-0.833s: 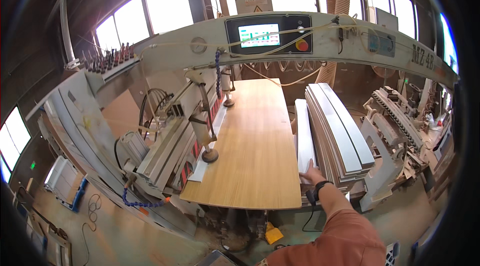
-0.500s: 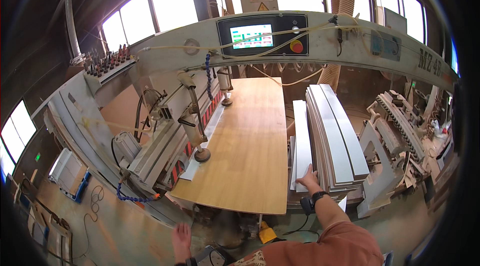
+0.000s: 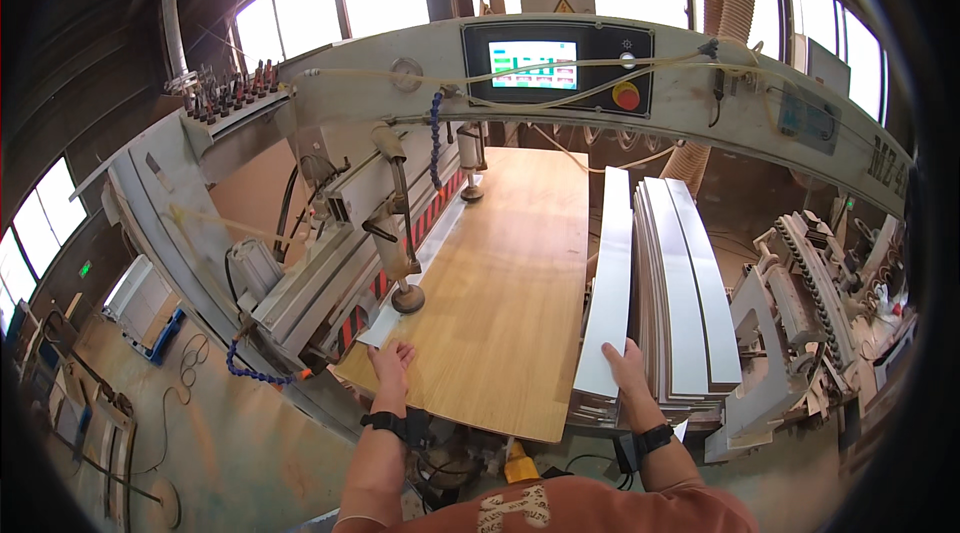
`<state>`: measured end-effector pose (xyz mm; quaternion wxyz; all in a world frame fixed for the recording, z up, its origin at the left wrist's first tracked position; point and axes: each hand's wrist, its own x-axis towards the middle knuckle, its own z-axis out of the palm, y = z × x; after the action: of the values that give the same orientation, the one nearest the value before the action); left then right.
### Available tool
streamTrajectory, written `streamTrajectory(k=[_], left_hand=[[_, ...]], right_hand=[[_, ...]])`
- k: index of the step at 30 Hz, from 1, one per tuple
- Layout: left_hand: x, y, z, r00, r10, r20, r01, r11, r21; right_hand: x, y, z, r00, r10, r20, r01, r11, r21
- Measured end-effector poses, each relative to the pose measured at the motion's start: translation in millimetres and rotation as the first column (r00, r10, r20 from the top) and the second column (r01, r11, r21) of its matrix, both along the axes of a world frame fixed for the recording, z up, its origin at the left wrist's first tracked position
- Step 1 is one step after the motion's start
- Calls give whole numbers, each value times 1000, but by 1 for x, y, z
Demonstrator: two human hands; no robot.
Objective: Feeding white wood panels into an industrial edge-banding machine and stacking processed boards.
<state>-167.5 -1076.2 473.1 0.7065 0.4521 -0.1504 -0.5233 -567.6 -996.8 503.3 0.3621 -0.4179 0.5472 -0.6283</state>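
Note:
My right hand [image 3: 628,371] grips the near right edge of a long white panel [image 3: 608,288], thumb on its top face. The panel lies on the left of two stacks beside the machine table; the fingers are partly hidden behind its edge. My left hand [image 3: 392,363] is over the near left corner of a wood-coloured board [image 3: 510,313], fingers apart and holding nothing. Just beyond it is the near end of a white strip [image 3: 378,328], lying along the board's left side beneath the round-footed clamps [image 3: 408,299].
A taller stack of white panels [image 3: 690,283] stands right of the held one. Overhead crosses a machine beam [image 3: 400,93] with a control screen [image 3: 533,65] and a red stop button [image 3: 626,96]. Hoses hang beneath it. A roller frame [image 3: 810,283] stands at the right.
My left hand has risen from below the table to the board's near left corner. The white panel under my right hand has shifted left and lies flatter on its stack. The view has turned slightly left.

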Motion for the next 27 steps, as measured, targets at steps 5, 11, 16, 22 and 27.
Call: streamTrajectory(k=[5,11,16,22,27], left_hand=[[7,1,-4,1000,20,13,-20,998,-54],[5,3,2,997,59,54,-58,998,-12],[6,11,7,1000,-15,-8,14,999,-31],[-17,-5,26,989,147,-30,-149,987,-56],[22,-8,-6,967,170,-190,-178,984,-30]], right_hand=[[25,-14,13,989,116,94,-118,993,16],[48,-40,-1,921,347,175,-375,913,162],[63,-34,3,934,328,139,-346,929,133],[61,-38,31,890,427,158,-434,901,11],[105,-43,79,839,445,312,-488,870,72]])
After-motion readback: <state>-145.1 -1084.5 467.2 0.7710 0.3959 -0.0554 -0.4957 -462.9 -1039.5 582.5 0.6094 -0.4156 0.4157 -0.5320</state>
